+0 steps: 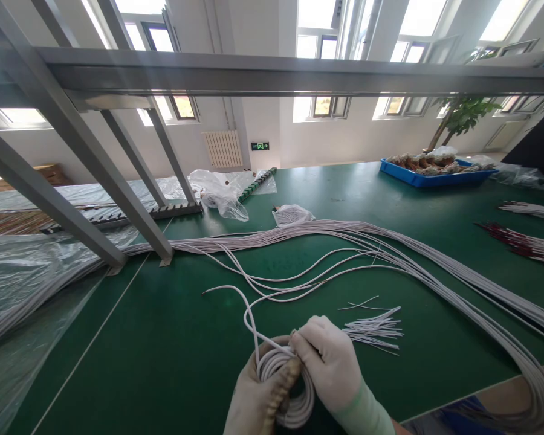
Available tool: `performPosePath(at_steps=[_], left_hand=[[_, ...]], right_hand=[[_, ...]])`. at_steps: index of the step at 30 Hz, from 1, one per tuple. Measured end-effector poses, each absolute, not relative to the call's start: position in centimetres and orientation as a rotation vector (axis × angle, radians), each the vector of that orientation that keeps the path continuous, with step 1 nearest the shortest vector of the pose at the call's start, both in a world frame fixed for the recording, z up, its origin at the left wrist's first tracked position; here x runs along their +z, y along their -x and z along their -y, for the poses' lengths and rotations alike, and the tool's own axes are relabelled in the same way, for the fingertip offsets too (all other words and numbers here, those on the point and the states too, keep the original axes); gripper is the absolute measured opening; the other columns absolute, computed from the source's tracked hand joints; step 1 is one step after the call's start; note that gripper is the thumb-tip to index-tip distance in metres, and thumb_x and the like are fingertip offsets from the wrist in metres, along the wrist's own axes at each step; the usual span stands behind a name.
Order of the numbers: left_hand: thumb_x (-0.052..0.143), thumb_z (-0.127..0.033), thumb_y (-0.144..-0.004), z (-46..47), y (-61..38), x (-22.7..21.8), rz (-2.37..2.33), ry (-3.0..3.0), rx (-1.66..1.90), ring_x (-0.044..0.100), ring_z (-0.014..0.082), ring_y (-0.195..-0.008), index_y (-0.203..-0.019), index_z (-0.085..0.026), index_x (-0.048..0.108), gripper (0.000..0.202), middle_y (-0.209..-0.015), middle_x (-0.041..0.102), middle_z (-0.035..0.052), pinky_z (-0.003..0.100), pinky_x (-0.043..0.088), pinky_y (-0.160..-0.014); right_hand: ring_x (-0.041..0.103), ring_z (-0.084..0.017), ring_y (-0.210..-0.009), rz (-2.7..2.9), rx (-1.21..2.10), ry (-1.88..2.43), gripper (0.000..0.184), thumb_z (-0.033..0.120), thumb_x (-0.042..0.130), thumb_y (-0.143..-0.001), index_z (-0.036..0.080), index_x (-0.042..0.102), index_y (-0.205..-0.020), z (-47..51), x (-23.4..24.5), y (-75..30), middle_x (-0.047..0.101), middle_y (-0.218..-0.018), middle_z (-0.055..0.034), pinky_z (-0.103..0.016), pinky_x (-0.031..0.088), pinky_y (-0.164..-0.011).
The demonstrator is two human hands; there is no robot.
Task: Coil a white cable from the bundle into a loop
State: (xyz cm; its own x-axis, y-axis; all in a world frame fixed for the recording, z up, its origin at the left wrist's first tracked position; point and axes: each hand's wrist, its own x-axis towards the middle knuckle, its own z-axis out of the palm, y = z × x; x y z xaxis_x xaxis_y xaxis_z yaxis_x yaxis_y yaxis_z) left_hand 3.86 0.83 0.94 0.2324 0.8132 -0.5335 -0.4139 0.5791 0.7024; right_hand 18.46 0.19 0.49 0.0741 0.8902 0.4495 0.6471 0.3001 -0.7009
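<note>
My left hand (265, 396), in a pale work glove, is closed round a coil of white cable (299, 411) at the bottom middle. The thumb presses across the loops. One cable end rises from the coil, bends left and finishes in a dark tip. My right hand (329, 362), gloved with a green cuff, pinches at the coil's upper right edge; its fingertips hide what lies between them. Just right of it lies a small pile of short white ties (376, 329). Behind both hands, a long bundle of white cables (335, 226) runs across the table.
The green table (163, 338) carries a blue tray (435, 178) of parts at the back right. Red-tipped wires (521, 241) lie at the right. Grey metal posts (140, 193) and an overhead beam (299, 75) stand left and above. Plastic bags (222, 187) lie behind the cables.
</note>
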Motion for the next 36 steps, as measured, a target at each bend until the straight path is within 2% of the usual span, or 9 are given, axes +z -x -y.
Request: performPosePath(at_steps=[6, 9, 13, 20, 24, 27, 30, 34, 36], left_hand=[[0.104, -0.040, -0.054, -0.4, -2.8, 0.0, -0.891, -0.408, 0.938, 0.061, 0.0108, -0.064, -0.105, -0.014, 0.075, 0.064, -0.077, 0.072, 0.0028, 0.019, 0.050, -0.061], [0.103, -0.040, -0.054, 0.0, -2.7, -0.7, -0.843, -0.367, 1.024, 0.060, 0.0107, -0.062, -0.107, -0.014, 0.074, 0.065, -0.075, 0.070, 0.0019, 0.019, 0.049, -0.059], [0.103, -0.038, -0.054, 0.5, -2.8, -0.4, -0.852, -0.315, 1.014, 0.062, 0.0121, -0.066, -0.110, -0.015, 0.073, 0.067, -0.079, 0.072, 0.0038, 0.020, 0.052, -0.063], [0.097, -0.032, -0.068, 0.8, -3.2, 0.2, -0.836, -0.353, 0.992, 0.059, 0.0104, -0.066, -0.110, -0.014, 0.072, 0.052, -0.079, 0.069, 0.0027, 0.018, 0.050, -0.063], [0.094, -0.028, -0.072, 0.9, -3.4, -0.1, -0.830, -0.317, 1.058, 0.057, 0.0096, -0.065, -0.107, -0.016, 0.075, 0.041, -0.076, 0.068, 0.0020, 0.017, 0.049, -0.062], [0.096, -0.031, -0.069, 0.8, -3.3, 0.3, -0.835, -0.306, 1.036, 0.058, 0.0102, -0.064, -0.103, -0.016, 0.076, 0.042, -0.074, 0.068, 0.0017, 0.018, 0.049, -0.061], [0.096, -0.031, -0.066, 0.5, -3.2, 0.9, -0.841, -0.332, 1.017, 0.058, 0.0115, -0.061, -0.097, -0.016, 0.077, 0.039, -0.072, 0.067, 0.0018, 0.019, 0.050, -0.058], [0.096, -0.034, -0.064, 0.6, -3.0, 0.6, -0.829, -0.421, 1.010, 0.058, 0.0133, -0.059, -0.093, -0.018, 0.075, 0.040, -0.072, 0.068, 0.0029, 0.022, 0.049, -0.056], [0.095, -0.037, -0.065, 0.9, -2.5, -0.2, -0.872, -0.471, 1.011, 0.063, 0.0177, -0.063, -0.095, -0.019, 0.075, 0.040, -0.074, 0.070, 0.0054, 0.026, 0.052, -0.058]], right_hand=[[0.059, -0.018, -0.083, 1.642, 0.807, 1.254, 0.036, 0.040, 0.048, -0.107, 0.019, 0.071, -0.090, 0.0, 2.6, -19.4, 0.059, -0.089, -0.0048, -0.032, 0.046, -0.072], [0.061, -0.019, -0.088, 1.594, 1.062, 1.163, 0.025, 0.033, 0.052, -0.104, 0.019, 0.072, -0.098, 0.0, 3.3, -20.0, 0.061, -0.096, -0.0050, -0.034, 0.051, -0.079], [0.061, -0.019, -0.088, 1.579, 1.053, 1.127, 0.013, 0.014, 0.065, -0.088, 0.020, 0.073, -0.096, 0.1, 3.1, -20.1, 0.062, -0.095, -0.0028, -0.033, 0.051, -0.079], [0.059, -0.017, -0.080, 1.550, 1.044, 1.187, 0.003, 0.016, 0.069, -0.085, 0.018, 0.069, -0.083, 0.0, 2.9, -19.9, 0.063, -0.087, -0.0020, -0.031, 0.049, -0.073], [0.060, -0.017, -0.080, 1.604, 0.820, 1.209, 0.005, 0.017, 0.069, -0.091, 0.020, 0.072, -0.089, 0.6, 2.7, -19.7, 0.062, -0.088, -0.0027, -0.030, 0.050, -0.070], [0.056, -0.016, -0.076, 1.881, 0.318, 1.096, 0.011, 0.017, 0.066, -0.096, 0.022, 0.073, -0.102, 0.8, 2.9, -20.0, 0.060, -0.086, -0.0027, -0.030, 0.045, -0.066], [0.050, -0.016, -0.072, 2.146, -0.043, 1.008, 0.010, 0.022, 0.061, -0.101, 0.021, 0.070, -0.101, 0.2, 3.7, -20.8, 0.061, -0.082, -0.0028, -0.032, 0.037, -0.064], [0.050, -0.017, -0.075, 2.343, 0.059, 1.005, 0.032, 0.036, 0.043, -0.111, 0.020, 0.069, -0.101, -1.0, 4.3, -21.7, 0.062, -0.087, -0.0049, -0.034, 0.036, -0.066], [0.047, -0.017, -0.074, 2.435, 0.008, 0.985, 0.033, 0.034, 0.041, -0.111, 0.019, 0.066, -0.096, -1.3, 4.2, -21.8, 0.061, -0.086, -0.0046, -0.035, 0.034, -0.066]])
